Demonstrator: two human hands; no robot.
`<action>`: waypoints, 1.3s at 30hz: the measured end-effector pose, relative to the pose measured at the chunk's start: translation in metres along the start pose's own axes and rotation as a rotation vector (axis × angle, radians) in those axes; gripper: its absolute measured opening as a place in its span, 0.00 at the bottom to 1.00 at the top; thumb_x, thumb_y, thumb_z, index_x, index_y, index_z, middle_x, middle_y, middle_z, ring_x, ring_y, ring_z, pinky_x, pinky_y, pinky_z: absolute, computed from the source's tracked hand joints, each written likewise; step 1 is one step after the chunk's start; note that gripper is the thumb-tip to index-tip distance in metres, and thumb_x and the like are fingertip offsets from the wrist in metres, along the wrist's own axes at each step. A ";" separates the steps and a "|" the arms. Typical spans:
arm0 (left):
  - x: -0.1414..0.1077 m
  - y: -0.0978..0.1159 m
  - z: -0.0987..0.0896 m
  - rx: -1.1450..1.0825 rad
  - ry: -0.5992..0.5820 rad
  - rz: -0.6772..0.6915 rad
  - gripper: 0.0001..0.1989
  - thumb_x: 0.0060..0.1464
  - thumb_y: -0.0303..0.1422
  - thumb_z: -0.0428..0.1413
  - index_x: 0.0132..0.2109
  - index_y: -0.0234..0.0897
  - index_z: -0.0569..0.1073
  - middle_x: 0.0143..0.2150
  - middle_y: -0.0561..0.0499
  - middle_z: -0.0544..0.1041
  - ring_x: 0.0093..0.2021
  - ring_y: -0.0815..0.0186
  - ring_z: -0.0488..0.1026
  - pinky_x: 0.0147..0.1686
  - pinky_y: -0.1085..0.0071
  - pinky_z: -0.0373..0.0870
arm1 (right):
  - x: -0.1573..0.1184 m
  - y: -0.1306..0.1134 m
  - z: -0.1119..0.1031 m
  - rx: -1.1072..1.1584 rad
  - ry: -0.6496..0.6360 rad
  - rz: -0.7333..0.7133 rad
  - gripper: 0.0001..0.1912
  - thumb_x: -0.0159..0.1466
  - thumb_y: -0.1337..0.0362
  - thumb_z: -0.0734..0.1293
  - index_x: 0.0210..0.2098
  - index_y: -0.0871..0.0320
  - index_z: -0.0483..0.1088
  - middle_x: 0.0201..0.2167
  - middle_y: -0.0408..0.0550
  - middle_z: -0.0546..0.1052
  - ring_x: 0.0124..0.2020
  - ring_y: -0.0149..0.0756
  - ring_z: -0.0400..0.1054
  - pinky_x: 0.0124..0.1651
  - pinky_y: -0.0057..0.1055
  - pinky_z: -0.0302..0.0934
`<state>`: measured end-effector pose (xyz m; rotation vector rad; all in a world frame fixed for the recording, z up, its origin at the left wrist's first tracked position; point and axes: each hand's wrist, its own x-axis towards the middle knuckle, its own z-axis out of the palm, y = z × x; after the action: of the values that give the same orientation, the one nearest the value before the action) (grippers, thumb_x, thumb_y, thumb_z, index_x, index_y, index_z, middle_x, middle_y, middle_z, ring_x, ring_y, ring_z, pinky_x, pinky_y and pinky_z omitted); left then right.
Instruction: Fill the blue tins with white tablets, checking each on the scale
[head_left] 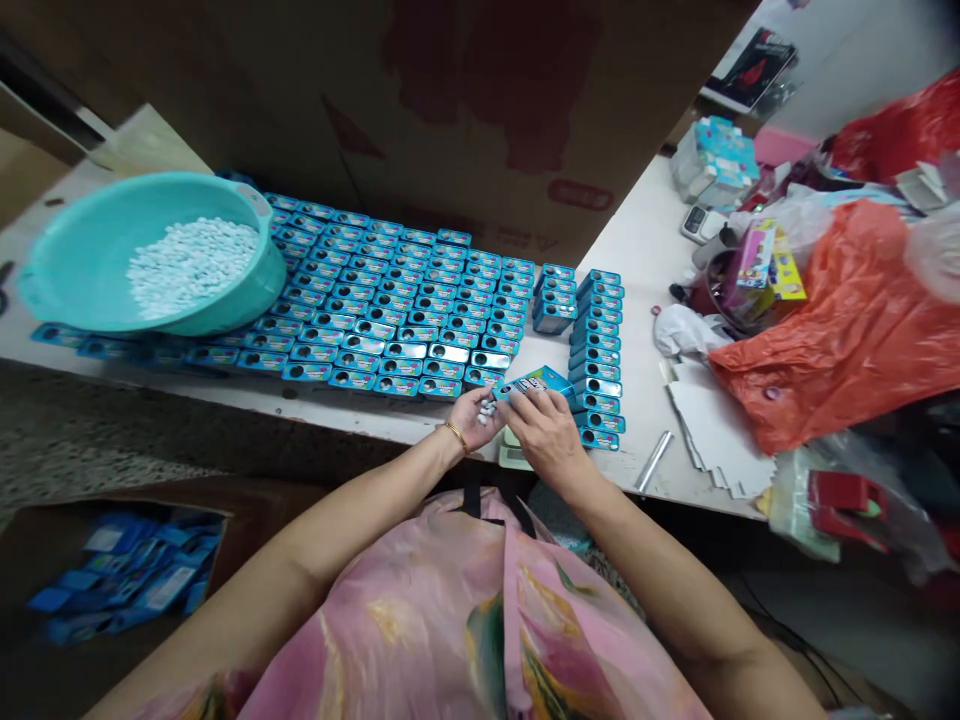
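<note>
My left hand (472,420), with a gold bangle at the wrist, is curled around several small white candies (488,410). My right hand (547,435) grips a small blue tin (534,383) from above, and the tin's end is close to the candies. Many blue tins (390,345) lie open in tight rows on the white table (630,250) just ahead of my hands. Another column of blue tins (596,360) stands to the right of my right hand. The teal plastic basin (251,285) at the far left holds a heap of white candies (191,265).
An orange plastic bag (817,320), a stack of white card sheets (716,430), a silver tube (654,460) and a calculator (701,223) lie on the right. A cardboard sheet (465,110) stands behind the table. Below left, a box (127,570) holds blue packaging.
</note>
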<state>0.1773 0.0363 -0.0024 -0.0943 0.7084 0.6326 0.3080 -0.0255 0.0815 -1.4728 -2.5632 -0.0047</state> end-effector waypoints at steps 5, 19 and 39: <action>0.006 -0.005 0.003 -0.040 0.007 -0.021 0.08 0.52 0.25 0.47 0.28 0.31 0.69 0.23 0.47 0.74 0.25 0.67 0.72 0.32 0.70 0.69 | -0.015 0.003 0.000 0.000 0.061 0.131 0.17 0.63 0.68 0.56 0.51 0.53 0.62 0.47 0.51 0.68 0.48 0.41 0.56 0.50 0.40 0.47; 0.014 -0.008 -0.006 -0.012 0.030 -0.075 0.11 0.53 0.27 0.47 0.36 0.24 0.72 0.32 0.36 0.76 0.38 0.58 0.74 0.40 0.65 0.70 | -0.053 0.039 0.035 0.344 0.301 0.546 0.19 0.56 0.69 0.59 0.48 0.57 0.62 0.45 0.51 0.67 0.48 0.40 0.58 0.51 0.39 0.52; -0.036 -0.001 -0.052 0.033 0.241 -0.020 0.11 0.51 0.23 0.47 0.40 0.24 0.71 0.38 0.35 0.76 0.44 0.55 0.72 0.40 0.63 0.72 | -0.107 0.063 0.069 0.677 0.589 0.828 0.17 0.58 0.63 0.61 0.48 0.54 0.64 0.47 0.51 0.66 0.48 0.37 0.62 0.47 0.37 0.61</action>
<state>0.1266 0.0023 -0.0194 -0.1488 0.9489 0.5952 0.4034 -0.0786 -0.0091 -1.7434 -1.1984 0.4208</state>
